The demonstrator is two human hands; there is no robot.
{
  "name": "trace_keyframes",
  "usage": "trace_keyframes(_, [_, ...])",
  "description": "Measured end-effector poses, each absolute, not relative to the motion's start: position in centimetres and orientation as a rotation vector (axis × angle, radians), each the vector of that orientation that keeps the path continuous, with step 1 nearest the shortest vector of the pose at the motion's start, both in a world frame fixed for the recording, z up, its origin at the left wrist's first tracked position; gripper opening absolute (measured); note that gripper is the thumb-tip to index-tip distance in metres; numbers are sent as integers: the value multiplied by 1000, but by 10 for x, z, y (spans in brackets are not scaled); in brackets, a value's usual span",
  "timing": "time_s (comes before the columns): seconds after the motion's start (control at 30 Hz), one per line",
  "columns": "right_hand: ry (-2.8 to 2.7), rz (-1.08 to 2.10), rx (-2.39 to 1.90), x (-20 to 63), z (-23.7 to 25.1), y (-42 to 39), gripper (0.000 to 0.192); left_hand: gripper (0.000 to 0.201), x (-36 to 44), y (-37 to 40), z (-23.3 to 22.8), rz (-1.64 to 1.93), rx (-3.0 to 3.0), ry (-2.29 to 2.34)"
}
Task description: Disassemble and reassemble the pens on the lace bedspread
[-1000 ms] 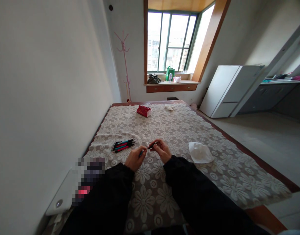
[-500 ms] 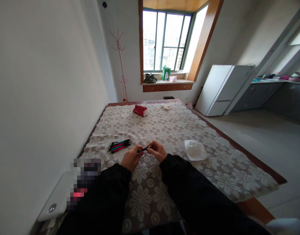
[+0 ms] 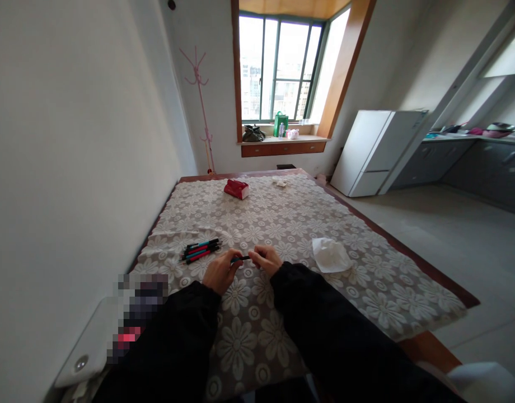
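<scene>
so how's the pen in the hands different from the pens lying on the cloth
The held pen is single and pinched at both ends, by the left hand and the right hand; the loose pens are a small bundle that no hand touches. The held pen is raised just above the floral cloth, while the loose pens lie flat on it, further left. Both look slim and dark; finer detail is too small to tell.

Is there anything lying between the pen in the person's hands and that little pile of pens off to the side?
Nothing visible does. The pen is pinched between the left hand and the right hand; only bare flowered tablecloth shows between it and the pile of pens. The white tissue lies on the opposite side.
</scene>
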State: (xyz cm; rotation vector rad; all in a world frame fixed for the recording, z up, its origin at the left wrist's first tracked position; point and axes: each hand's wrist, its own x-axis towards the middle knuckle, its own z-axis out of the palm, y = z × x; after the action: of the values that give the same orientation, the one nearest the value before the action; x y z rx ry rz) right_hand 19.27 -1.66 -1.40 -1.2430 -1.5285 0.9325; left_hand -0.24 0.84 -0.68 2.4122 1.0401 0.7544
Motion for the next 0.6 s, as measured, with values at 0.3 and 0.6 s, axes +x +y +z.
trace_keyframes(0.3, [-1579,652,-1312,190,-21,-15,33,21,1,6,-3,762,2386,1105])
trace_keyframes(0.6, [-1615,560,-1324,190,-19,-18,25,26,0,4,-1,732,2409,1109])
